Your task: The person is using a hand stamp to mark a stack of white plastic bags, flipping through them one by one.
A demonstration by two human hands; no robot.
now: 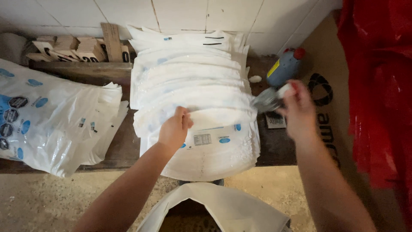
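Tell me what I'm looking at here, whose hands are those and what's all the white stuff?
A person wears a camera on their head, so you see their own two arms from above. The left hand lifts a flap on a stack of white plastic bags lying on a dark wooden bench. The right hand holds a small grey tool; it is too blurry to name. More bags lie at the left, and a blue bottle with a red cap stands behind.

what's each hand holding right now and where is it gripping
The left hand pinches the top white bag of the stack at its upper edge. The right hand grips a blurred grey tool by its rear end.
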